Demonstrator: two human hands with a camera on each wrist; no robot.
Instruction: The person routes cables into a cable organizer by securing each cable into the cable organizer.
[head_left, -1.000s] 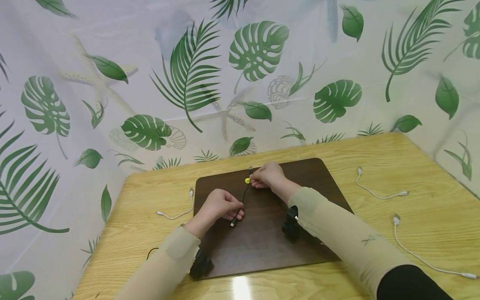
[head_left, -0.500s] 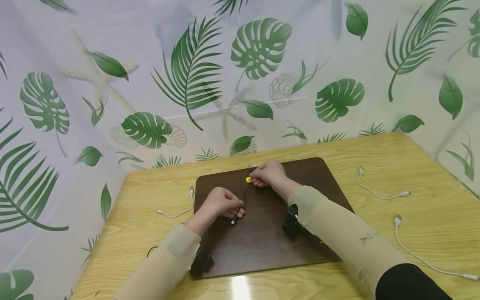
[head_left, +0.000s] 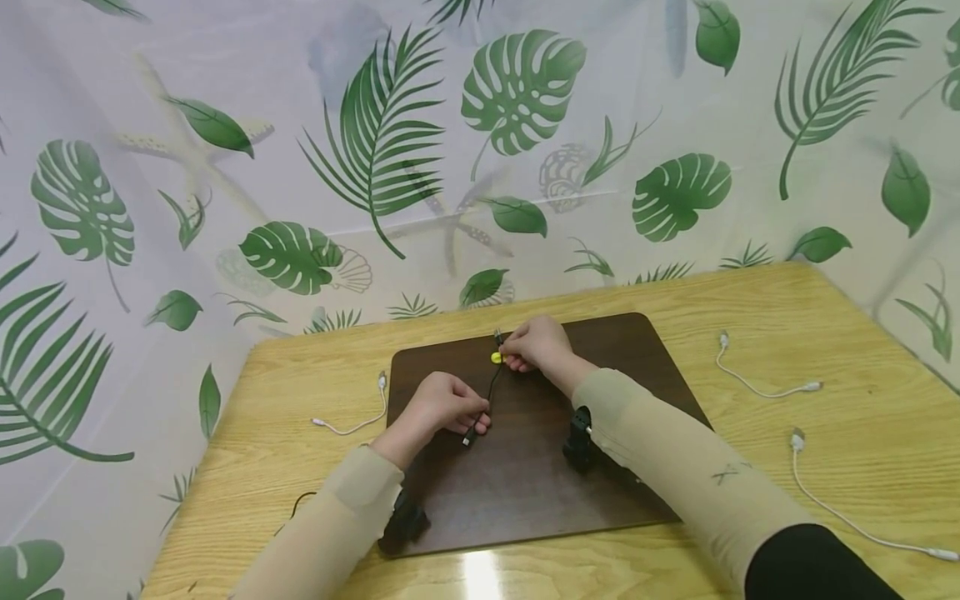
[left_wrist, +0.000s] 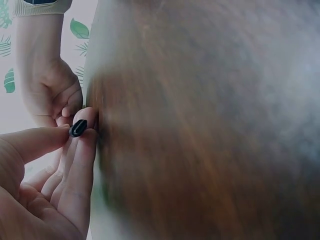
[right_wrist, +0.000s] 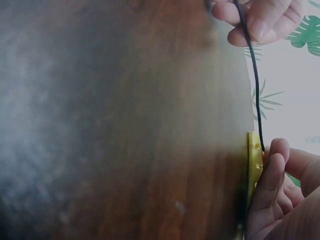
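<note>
Thin black cable with metal-tipped plugs [head_left: 492, 385] is mid-frame, running at a slant between your two hands, over that dark brown board with rounded corners [head_left: 517, 492]. Going left to right: a short white cable [head_left: 365, 427] lies left of centre on the yellow wood-grain table [head_left: 750, 450], just beside the board. Next, your left hand [head_left: 442, 404] has the black cable's lower end pinched between thumb and fingers, plug poking out below. Then a small yellow notched piece [head_left: 496, 357] near the board's top edge, right by the cable; can't tell if the cable's seated in it. Your right hand [head_left: 538, 343] pinches the cable's upper end there. Over on the right, two more white cables [head_left: 765, 396] lie on the table.
</note>
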